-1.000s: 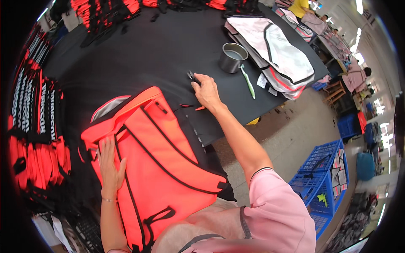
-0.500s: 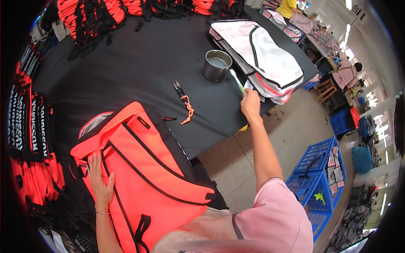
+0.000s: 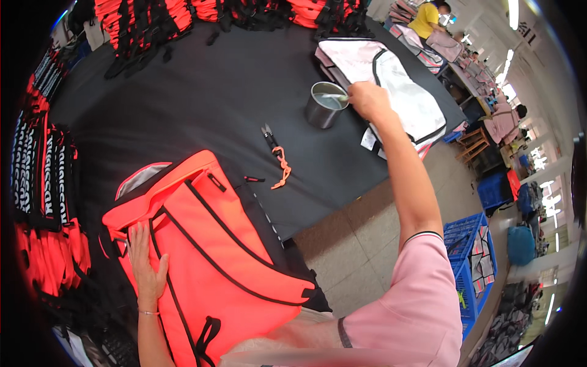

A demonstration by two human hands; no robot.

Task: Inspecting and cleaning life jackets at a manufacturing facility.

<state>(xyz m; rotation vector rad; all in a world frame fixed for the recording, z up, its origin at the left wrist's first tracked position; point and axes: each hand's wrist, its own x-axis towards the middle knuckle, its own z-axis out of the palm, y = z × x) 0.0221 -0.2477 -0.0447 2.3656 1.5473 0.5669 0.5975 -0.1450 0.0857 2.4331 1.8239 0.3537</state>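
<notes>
My left hand (image 3: 147, 269) lies flat, fingers stretched, on the left side of a bright orange-red bag piece (image 3: 220, 263) with black piping and a black loop. At the end of my outstretched right arm, my right hand (image 3: 370, 101) is closed around the handle of a small brush (image 3: 335, 96). The brush leans into the mouth of a metal cup (image 3: 323, 116) that contains cloudy liquid; its head is hard to make out. Thread snips (image 3: 269, 139) with an orange cord (image 3: 282, 168) tied on lie on the dark table between the bag and the cup.
White bag panels (image 3: 413, 92) with black piping are stacked just beyond the cup. Orange and black strap bundles (image 3: 150, 27) line the table's (image 3: 238, 79) far edge, with more pieces (image 3: 46, 183) at left. Blue crates (image 3: 468, 275) stand on the floor at right. Other people work farther back.
My right hand has moved up and slightly right, bringing the brush from beside the cup into its mouth. My left hand stays on the bag. The view has shifted slightly.
</notes>
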